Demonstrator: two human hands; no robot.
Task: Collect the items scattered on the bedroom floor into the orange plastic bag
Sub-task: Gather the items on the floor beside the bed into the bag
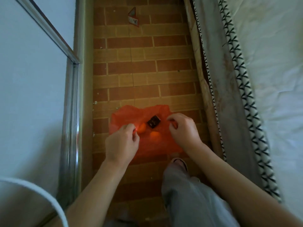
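Note:
The orange plastic bag (129,114) hangs open above the brick-patterned floor, held between both hands. My left hand (122,143) pinches its left rim and my right hand (183,128) pinches its right rim. Inside the bag lie a small black box (153,122) and two round orange objects (155,134). Farther up the floor lies a folded red and white paper packet (133,18), apart from the bag.
The floor strip (142,66) is narrow, with a wall and metal frame (70,112) on the left and a bed with hanging sheets (229,79) on the right. My grey trouser leg and shoe (179,163) stand just below the bag.

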